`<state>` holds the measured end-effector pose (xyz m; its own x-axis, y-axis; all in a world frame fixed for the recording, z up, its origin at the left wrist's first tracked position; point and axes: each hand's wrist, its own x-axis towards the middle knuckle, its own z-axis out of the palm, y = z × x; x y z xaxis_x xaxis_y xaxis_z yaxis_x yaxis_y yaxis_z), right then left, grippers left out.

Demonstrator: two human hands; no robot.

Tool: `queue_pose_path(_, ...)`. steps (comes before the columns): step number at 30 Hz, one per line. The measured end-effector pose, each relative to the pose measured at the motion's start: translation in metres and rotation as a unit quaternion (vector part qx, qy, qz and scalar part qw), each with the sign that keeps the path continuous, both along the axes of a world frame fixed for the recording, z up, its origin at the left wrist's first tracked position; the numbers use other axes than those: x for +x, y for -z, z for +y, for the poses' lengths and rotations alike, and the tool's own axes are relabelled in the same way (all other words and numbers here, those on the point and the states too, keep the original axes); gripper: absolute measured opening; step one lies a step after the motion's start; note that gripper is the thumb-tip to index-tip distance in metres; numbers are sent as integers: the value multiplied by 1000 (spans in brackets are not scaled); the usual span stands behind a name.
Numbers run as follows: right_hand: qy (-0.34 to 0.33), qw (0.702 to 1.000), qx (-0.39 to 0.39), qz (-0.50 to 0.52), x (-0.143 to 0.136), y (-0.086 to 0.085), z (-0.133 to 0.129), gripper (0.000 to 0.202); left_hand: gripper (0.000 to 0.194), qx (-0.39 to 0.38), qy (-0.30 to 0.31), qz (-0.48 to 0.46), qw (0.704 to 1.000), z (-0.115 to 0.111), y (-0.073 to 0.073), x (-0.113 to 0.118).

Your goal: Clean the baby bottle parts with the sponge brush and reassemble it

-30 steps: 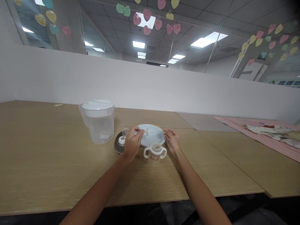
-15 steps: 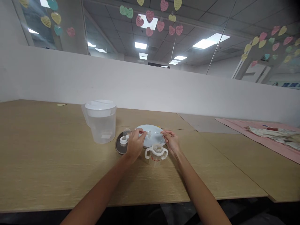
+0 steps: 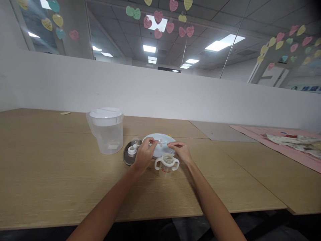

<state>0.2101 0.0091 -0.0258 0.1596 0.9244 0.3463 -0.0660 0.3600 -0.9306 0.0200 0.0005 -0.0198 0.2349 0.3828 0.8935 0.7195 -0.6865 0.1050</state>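
Note:
Between my left hand (image 3: 146, 150) and right hand is a small clear bottle nipple (image 3: 161, 143) with a round flange, pinched in my left fingers. A thin rod (image 3: 164, 143) runs from the nipple to my right hand (image 3: 181, 150), whose fingertips grip its end. Whether the rod passes inside the nipple is too small to tell. Both hands hover over a white oval plate (image 3: 160, 136). Just in front stands a clear baby bottle (image 3: 165, 170) with two white handles, uncapped and upright. Left of my left hand, a dark tray (image 3: 127, 160) bears a white collar ring (image 3: 131, 150) and a clear dome cap (image 3: 135, 142).
A lidded clear pitcher (image 3: 109, 135) with liquid stands left of the tray. At the far right, a pink cloth (image 3: 247, 134) carries folded fabric (image 3: 283, 141). A white wall (image 3: 160, 90) bounds the wooden table (image 3: 75, 187) behind; its front edge is near me.
My right hand has moved left along the rod's line, closer to the nipple and my left hand. The exposed rod looks shorter. The view has shifted slightly.

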Motion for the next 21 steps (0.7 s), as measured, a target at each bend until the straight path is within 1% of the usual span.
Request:
queue_pose_path(2, 1, 1000, 8, -14, 0, -1, -1, 19, 27, 16, -14, 11, 1000, 2, 1, -2)
queue_pose_path(4, -2, 1000, 16, -21, -1, -3, -3, 18, 28, 14, -19, 19, 1000, 3, 2, -3)
queue_pose_path(6, -6, 999, 24, -25, -3, -5, -5, 18, 28, 0, -18, 20, 1000, 3, 2, -4)
queue_pose_path(12, -21, 999, 37, -34, -4, -7, -7, 17, 26, -51, -5, -15, 999, 2, 1, -4)
queue_pose_path(17, -15, 998, 39, -42, -1, -7, -6, 14, 27, -23, -14, 32, 999, -1, -2, -2)
queue_pose_path(21, -39, 997, 40, -58, -2, -9, -7, 13, 27, 4, -12, 80, 997, -4, -1, 3)
